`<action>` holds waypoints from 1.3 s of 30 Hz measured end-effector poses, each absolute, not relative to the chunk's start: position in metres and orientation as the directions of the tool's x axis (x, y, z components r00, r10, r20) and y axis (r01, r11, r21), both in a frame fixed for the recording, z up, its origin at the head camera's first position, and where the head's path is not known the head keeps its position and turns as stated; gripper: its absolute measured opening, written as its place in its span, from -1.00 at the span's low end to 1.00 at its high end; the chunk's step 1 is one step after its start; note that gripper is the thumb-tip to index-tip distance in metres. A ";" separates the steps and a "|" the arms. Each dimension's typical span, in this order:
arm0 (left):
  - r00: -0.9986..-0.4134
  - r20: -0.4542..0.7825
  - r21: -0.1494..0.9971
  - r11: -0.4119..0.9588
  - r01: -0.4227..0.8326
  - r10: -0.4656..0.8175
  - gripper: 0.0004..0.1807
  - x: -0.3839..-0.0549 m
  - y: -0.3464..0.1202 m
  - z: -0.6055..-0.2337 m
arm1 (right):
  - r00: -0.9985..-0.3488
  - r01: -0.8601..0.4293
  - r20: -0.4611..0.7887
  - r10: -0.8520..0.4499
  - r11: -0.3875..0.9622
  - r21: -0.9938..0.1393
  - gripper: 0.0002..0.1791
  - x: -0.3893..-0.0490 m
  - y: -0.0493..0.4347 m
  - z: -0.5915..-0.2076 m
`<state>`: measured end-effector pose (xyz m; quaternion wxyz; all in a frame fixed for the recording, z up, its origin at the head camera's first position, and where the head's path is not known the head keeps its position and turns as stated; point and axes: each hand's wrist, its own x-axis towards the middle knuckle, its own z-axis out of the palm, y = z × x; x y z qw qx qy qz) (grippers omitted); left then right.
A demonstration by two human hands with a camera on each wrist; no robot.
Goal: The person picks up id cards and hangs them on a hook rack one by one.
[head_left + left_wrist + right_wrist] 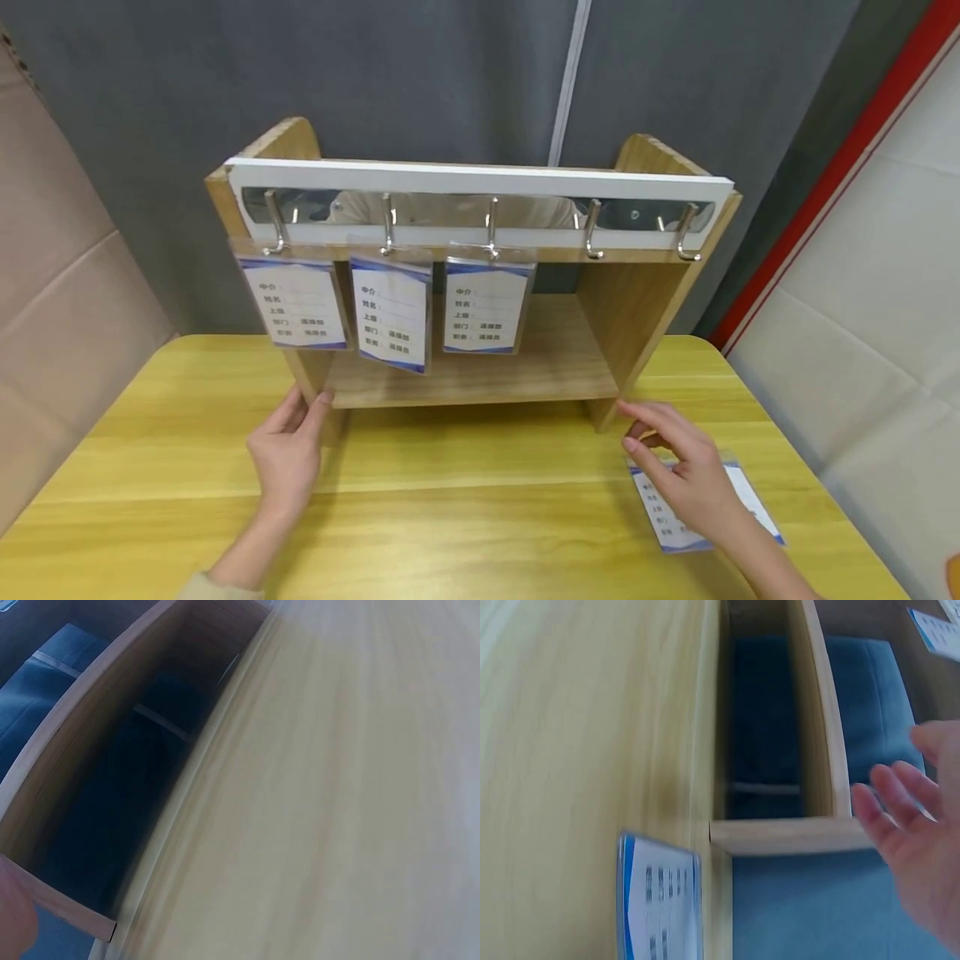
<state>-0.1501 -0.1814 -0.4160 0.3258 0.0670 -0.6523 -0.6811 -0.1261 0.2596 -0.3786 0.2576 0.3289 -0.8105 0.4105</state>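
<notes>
A wooden shelf (pixel 480 383) stands on the table, with a white strip (pixel 480 177) of metal hooks (pixel 491 225) along its top front. My left hand (pixel 287 454) grips the lower left side panel, thumb on the near side. Beside the lower right panel, my right hand (pixel 686 471) hovers with loosely bent fingers and holds nothing. Three clear-sleeved badge cards hang from the left hooks: a left card (pixel 296 304), a middle card (pixel 392 312) and a right card (pixel 486 307). Another badge card (pixel 750 500) lies on the table, partly hidden under my right hand.
The two rightmost hooks (pixel 686 232) carry no card. Yellow wood-grain table (pixel 450 517) extends in front of the shelf. A grey curtain (pixel 420 75) hangs behind, and pale panels (pixel 862 317) flank both sides, the right one edged in red.
</notes>
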 end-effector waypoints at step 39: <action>-0.772 0.348 0.926 0.063 0.373 -0.531 -0.62 -0.152 -0.180 -0.416 | -0.899 -0.439 0.299 -0.322 0.651 -0.619 -0.40 -0.132 0.321 -0.415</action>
